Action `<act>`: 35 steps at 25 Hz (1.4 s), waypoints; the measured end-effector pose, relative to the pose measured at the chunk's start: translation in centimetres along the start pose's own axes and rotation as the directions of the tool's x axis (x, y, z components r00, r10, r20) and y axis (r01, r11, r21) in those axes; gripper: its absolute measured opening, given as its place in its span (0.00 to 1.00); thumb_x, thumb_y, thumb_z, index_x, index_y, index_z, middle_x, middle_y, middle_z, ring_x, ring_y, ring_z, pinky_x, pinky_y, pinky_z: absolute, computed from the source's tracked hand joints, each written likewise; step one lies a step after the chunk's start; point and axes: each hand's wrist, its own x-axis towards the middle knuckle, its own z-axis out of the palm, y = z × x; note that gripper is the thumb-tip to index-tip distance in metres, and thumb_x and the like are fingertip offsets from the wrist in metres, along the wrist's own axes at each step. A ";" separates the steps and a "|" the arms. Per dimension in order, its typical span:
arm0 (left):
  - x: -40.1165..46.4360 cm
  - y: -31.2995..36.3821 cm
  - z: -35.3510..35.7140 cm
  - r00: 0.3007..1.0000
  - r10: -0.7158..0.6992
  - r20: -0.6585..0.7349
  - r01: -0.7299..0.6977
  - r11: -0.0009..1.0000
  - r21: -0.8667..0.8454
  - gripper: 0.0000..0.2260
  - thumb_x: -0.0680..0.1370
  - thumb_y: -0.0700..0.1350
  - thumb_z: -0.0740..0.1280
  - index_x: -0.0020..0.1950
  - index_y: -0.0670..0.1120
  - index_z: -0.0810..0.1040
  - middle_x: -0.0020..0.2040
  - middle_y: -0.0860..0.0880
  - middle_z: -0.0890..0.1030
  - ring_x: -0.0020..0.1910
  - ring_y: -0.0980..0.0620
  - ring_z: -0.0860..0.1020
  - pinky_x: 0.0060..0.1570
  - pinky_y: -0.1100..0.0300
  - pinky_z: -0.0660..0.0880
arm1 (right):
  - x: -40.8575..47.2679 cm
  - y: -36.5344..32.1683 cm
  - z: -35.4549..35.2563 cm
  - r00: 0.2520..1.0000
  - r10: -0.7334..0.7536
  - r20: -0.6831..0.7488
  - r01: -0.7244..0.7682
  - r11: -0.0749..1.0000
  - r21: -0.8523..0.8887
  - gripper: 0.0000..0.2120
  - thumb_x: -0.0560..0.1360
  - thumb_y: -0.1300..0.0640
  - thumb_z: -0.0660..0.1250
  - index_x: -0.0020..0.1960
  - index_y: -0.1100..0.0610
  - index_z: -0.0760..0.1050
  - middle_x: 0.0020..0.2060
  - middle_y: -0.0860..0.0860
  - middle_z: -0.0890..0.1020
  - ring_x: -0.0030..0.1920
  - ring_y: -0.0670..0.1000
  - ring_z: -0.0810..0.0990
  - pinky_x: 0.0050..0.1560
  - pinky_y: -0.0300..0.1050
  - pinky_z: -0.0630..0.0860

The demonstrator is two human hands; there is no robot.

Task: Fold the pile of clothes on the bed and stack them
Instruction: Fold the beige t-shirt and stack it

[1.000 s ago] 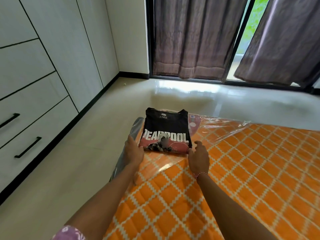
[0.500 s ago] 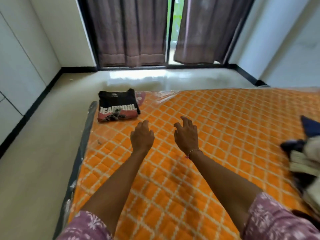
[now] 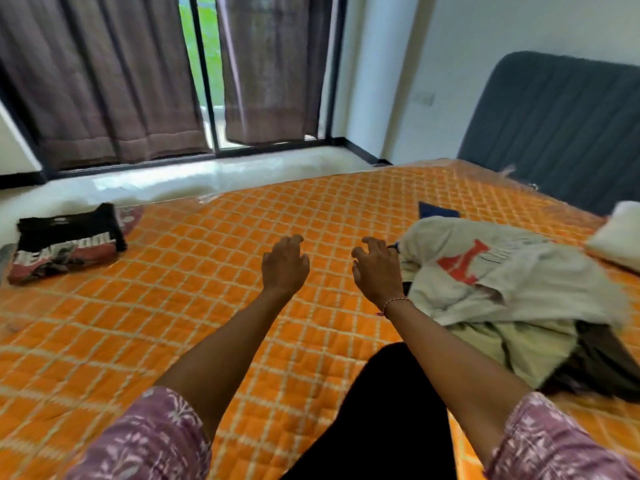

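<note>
A folded black T-shirt [image 3: 65, 242] with white lettering and a red print lies at the far left corner of the orange quilted mattress [image 3: 194, 306]. A heap of unfolded clothes [image 3: 502, 292] sits on the right, topped by a cream shirt with a red letter over olive and dark garments. My left hand [image 3: 284, 266] hovers above the middle of the mattress, fingers loosely curled, holding nothing. My right hand [image 3: 375, 268] hovers just left of the heap, fingers loosely curled and empty, close to the cream shirt's edge.
A dark grey headboard [image 3: 561, 129] stands behind the heap, with a white pillow [image 3: 616, 237] at the far right. Brown curtains [image 3: 104, 74] hang over a glass door beyond the bed. White floor [image 3: 207, 176] runs along the far side. My black-clad knee [image 3: 381, 410] rests on the mattress.
Both hands have let go of the folded black T-shirt and swung right across the mattress toward the heap. My view has turned right, bringing the heap and headboard into sight.
</note>
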 end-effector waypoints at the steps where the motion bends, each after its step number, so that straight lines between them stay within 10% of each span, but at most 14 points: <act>1: 0.4 2.3 1.4 0.999 0.029 0.025 -0.029 1.000 -0.002 0.18 0.81 0.46 0.61 0.70 0.45 0.68 0.66 0.44 0.73 0.62 0.42 0.73 0.58 0.46 0.71 | -0.5 2.5 -0.1 1.000 0.029 0.010 -0.029 0.999 -0.030 0.11 0.64 0.62 0.76 0.46 0.59 0.81 0.51 0.61 0.81 0.51 0.63 0.80 0.42 0.57 0.76; 9: 3.8 16.7 12.2 0.889 0.306 0.340 -0.309 0.950 -0.048 0.21 0.79 0.49 0.63 0.70 0.46 0.67 0.66 0.44 0.70 0.64 0.43 0.70 0.57 0.49 0.70 | -3.3 18.9 0.0 0.936 0.351 -0.011 -0.339 0.896 -0.288 0.15 0.60 0.60 0.74 0.47 0.61 0.80 0.46 0.60 0.80 0.46 0.61 0.79 0.40 0.54 0.75; 14: 2.6 21.2 19.1 0.731 0.280 0.622 -0.303 0.950 -0.072 0.37 0.75 0.55 0.68 0.76 0.44 0.53 0.75 0.36 0.50 0.74 0.35 0.52 0.66 0.42 0.65 | -3.3 21.6 2.1 0.933 0.356 -0.056 -0.351 0.863 -0.364 0.08 0.59 0.62 0.74 0.37 0.58 0.80 0.33 0.54 0.80 0.36 0.56 0.78 0.41 0.52 0.75; 23: 5.4 19.6 17.4 0.945 0.298 0.132 -0.220 0.882 -0.416 0.32 0.77 0.49 0.65 0.77 0.50 0.55 0.76 0.41 0.55 0.75 0.42 0.54 0.71 0.44 0.56 | 0.3 15.8 -1.6 0.951 0.286 -0.121 -0.207 0.874 0.440 0.08 0.77 0.59 0.53 0.44 0.58 0.70 0.42 0.56 0.79 0.44 0.58 0.77 0.48 0.55 0.70; 26: 6.5 19.0 13.1 0.959 0.128 0.252 0.167 0.461 -0.871 0.15 0.73 0.49 0.61 0.51 0.40 0.76 0.49 0.39 0.76 0.49 0.47 0.76 0.49 0.56 0.75 | 2.2 11.8 -3.9 0.960 0.205 -0.192 -0.088 0.869 0.486 0.06 0.77 0.62 0.59 0.49 0.62 0.75 0.44 0.58 0.78 0.45 0.57 0.75 0.49 0.56 0.72; 28: 7.3 17.8 9.9 0.953 0.086 0.291 0.231 0.418 -0.879 0.06 0.75 0.42 0.59 0.41 0.43 0.74 0.38 0.45 0.75 0.37 0.53 0.75 0.40 0.58 0.73 | 2.9 10.4 -4.2 0.933 0.192 -0.304 -0.028 0.881 0.472 0.09 0.76 0.57 0.62 0.54 0.59 0.73 0.49 0.56 0.77 0.49 0.56 0.75 0.52 0.55 0.72; 35: 8.9 12.2 0.1 0.931 0.051 0.361 0.353 0.120 -0.928 0.11 0.81 0.37 0.55 0.54 0.40 0.76 0.45 0.44 0.80 0.44 0.47 0.78 0.42 0.59 0.78 | 1.9 11.2 -2.9 0.940 0.291 -0.179 -0.205 0.899 0.387 0.43 0.67 0.35 0.61 0.76 0.53 0.55 0.74 0.59 0.60 0.74 0.60 0.59 0.68 0.61 0.57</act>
